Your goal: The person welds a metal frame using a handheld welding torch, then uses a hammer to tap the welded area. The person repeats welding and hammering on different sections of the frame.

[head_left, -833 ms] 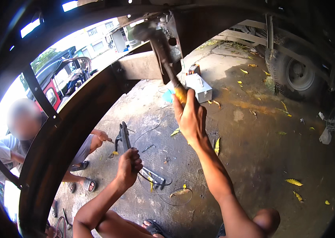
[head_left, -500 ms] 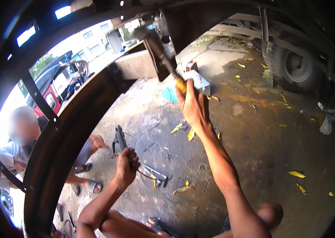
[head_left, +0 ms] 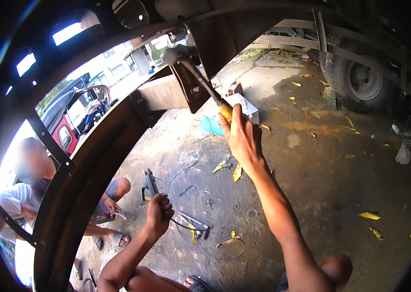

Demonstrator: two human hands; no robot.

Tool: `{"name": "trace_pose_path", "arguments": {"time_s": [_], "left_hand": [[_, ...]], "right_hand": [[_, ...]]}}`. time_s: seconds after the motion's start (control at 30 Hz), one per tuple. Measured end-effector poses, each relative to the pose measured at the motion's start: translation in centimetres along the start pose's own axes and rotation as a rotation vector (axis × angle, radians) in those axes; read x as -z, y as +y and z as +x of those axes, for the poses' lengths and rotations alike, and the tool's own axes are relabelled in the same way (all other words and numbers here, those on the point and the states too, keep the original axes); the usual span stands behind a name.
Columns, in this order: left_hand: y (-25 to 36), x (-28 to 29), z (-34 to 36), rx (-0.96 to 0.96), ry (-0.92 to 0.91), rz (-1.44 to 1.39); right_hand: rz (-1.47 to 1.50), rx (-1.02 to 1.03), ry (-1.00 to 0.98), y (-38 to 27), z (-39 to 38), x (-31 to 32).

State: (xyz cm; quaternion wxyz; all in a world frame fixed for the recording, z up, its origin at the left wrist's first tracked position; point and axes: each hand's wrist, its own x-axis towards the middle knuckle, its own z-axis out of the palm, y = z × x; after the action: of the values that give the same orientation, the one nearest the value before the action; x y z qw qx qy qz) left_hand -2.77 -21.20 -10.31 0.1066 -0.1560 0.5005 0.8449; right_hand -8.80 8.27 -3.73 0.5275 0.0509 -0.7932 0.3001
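The hammer is up by the steel bracket; I can't tell if they touch. It looks heavy at the head and hard, so the yellow handle seems the best place to hold. The right grip is wrapped around that handle. The left grip squeezes a black tool lower down, above the floor.
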Motion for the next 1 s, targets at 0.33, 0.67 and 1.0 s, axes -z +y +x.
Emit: {"name": "trace_pose_path", "arguments": {"time_s": [0.33,0.67,1.0], "left_hand": [[0.1,-0.5,0.7,0.055,-0.080,-0.037],[-0.3,-0.5,0.5,0.044,-0.043,-0.051],[-0.5,-0.2,1.3,0.043,-0.034,-0.054]], "right_hand": [[-0.052,0.176,0.212,-1.1,-1.4,0.6],[-0.030,0.126,0.133,-1.4,-1.7,1.0],[-0.019,0.055,0.017,-2.2,-0.6,0.5]]}}
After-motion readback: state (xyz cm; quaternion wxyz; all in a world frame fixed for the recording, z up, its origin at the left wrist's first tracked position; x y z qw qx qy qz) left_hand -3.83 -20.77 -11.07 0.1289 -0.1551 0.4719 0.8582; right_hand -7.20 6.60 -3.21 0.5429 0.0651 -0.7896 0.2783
